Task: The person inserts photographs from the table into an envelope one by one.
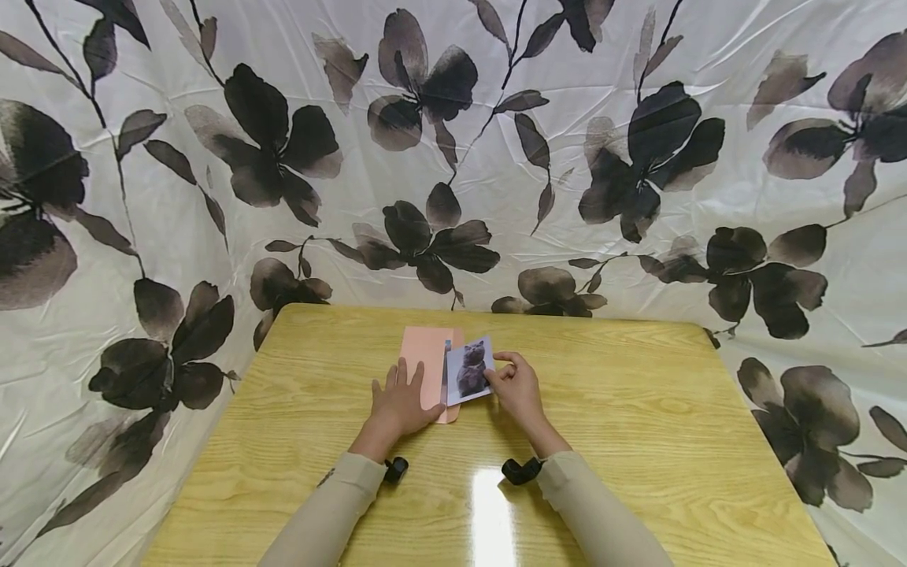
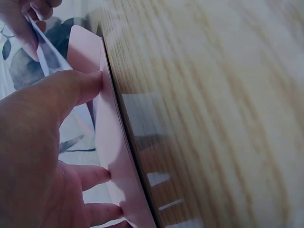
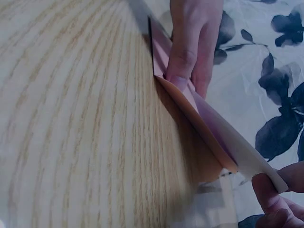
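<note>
A pink envelope point(image 1: 425, 346) lies on the table with its flap point(image 3: 202, 126) along the right side, tilted up in the right wrist view. My left hand point(image 1: 405, 403) rests on it with spread fingers, the thumb point(image 2: 80, 85) pressing near the opening. My right hand point(image 1: 522, 394) pinches the right edge of a photo of a grey cat point(image 1: 468, 370) between thumb and fingers. The photo slants over the flap, its left edge at the envelope's opening. A narrow strip with a bluish print shows along that opening.
The wooden table point(image 1: 638, 409) extends around the envelope on all sides. A floral cloth point(image 1: 531, 189) hangs behind it and at both sides. Black wrist straps with cameras point(image 1: 522, 471) sit at both sleeves. A bright reflection lies on the table's near part.
</note>
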A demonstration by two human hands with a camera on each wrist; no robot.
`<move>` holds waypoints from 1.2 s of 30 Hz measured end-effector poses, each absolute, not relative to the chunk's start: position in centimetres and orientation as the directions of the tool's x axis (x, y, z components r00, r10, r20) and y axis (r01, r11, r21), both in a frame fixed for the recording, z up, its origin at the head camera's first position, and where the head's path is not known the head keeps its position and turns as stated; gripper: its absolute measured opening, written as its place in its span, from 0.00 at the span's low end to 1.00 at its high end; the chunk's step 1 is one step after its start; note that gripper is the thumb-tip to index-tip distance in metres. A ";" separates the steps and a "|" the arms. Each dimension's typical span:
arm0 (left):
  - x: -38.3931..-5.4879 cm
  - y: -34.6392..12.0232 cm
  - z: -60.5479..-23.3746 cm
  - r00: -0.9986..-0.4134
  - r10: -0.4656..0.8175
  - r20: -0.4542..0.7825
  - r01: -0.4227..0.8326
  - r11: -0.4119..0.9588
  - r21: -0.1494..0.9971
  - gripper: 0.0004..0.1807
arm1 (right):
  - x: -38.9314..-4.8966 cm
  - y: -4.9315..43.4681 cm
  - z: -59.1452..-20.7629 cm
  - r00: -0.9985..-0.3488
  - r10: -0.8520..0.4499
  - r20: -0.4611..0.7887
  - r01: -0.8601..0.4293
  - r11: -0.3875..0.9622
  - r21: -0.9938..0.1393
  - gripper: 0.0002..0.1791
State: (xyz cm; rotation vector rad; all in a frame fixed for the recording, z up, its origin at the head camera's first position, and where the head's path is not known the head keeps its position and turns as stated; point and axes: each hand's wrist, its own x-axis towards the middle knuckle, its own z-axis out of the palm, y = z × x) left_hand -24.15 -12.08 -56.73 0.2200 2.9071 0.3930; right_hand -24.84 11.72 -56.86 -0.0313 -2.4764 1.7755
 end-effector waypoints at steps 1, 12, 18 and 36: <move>-24.2 -12.1 -56.7 -0.969 0.171 -0.177 0.117 0.953 0.278 0.54 | -24.9 11.7 -56.8 -0.996 0.070 0.062 -0.036 0.326 -0.945 0.20; -24.2 -12.0 -56.8 -0.969 0.176 -0.172 0.126 0.956 0.267 0.55 | -25.5 11.3 -56.8 -0.995 0.073 0.066 -0.034 0.374 -0.927 0.20; -24.2 -12.1 -56.8 -0.968 0.173 -0.179 0.122 0.957 0.263 0.55 | -25.6 10.9 -56.8 -0.994 0.083 0.070 -0.033 0.386 -0.922 0.20; -24.0 -12.0 -56.7 -0.967 0.174 -0.185 0.126 0.961 0.248 0.55 | -25.5 9.8 -57.4 -0.990 0.099 0.102 -0.054 0.400 -0.915 0.19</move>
